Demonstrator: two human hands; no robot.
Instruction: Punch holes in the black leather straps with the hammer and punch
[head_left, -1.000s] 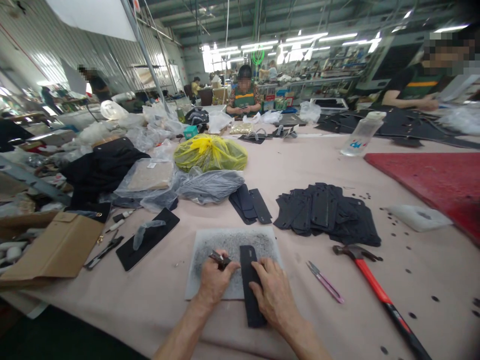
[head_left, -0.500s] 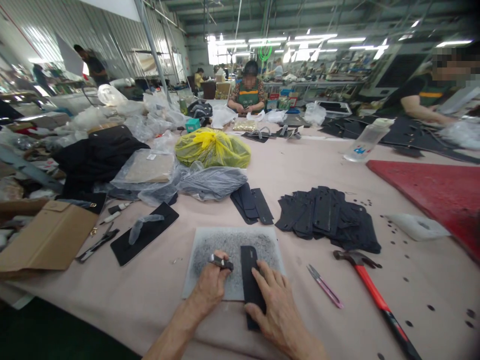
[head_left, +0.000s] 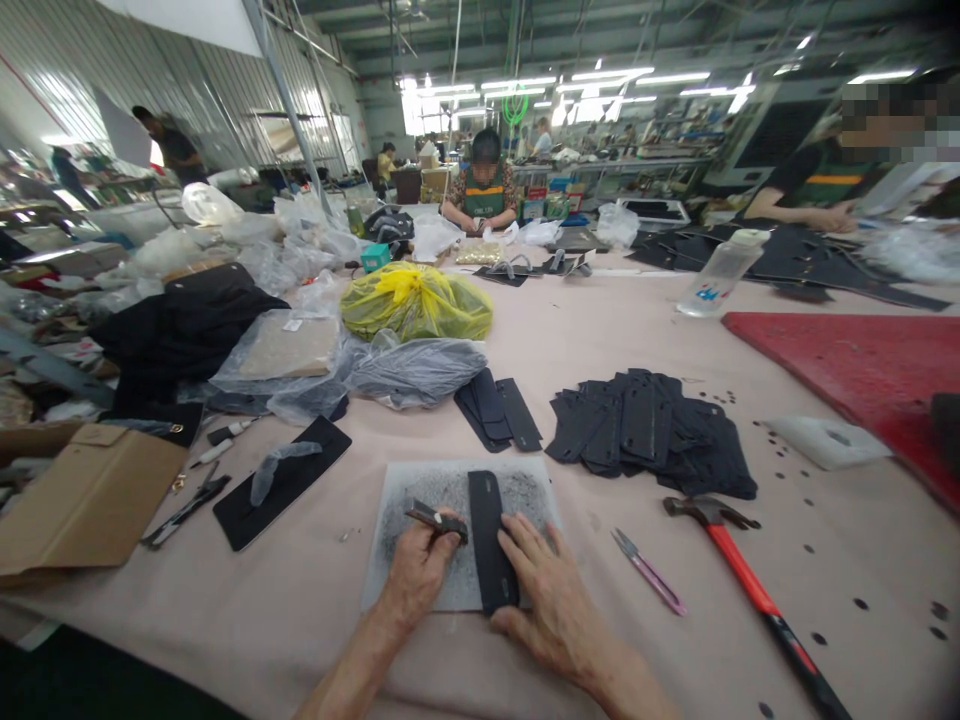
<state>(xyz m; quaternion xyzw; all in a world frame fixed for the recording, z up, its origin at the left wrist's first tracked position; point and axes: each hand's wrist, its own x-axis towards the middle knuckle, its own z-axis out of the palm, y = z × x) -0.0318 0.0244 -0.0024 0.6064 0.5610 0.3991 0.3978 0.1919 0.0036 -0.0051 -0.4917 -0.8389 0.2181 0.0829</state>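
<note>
My left hand (head_left: pixel 421 562) is closed around a dark metal hand punch (head_left: pixel 435 520), held tilted over the scuffed white board (head_left: pixel 397 485). Just right of the punch, a long dark panel with rounded corners (head_left: pixel 491 540) lies lengthwise on that board, with small slots near its ends. Along the panel's right edge rests my right hand (head_left: pixel 555 590), fingers stretched out and thumb by its near end. The punch's working tip is hidden by my left fingers. Beyond the board are a few similar panels (head_left: pixel 517 415) and a heap of dark panels (head_left: pixel 652 430).
To the right lie pink-handled thread snips (head_left: pixel 649 572), a claw hammer (head_left: pixel 742 570), small black discs and a red board (head_left: pixel 847 370). A clear bottle (head_left: pixel 720 275) stands farther back. On the left are a cardboard box (head_left: pixel 90 500), a black panel (head_left: pixel 281 485) and bagged goods.
The panel has slid away from me, farther onto the board, with my right hand beside it. The punch in my left hand has tilted differently. The whole view has shifted slightly.
</note>
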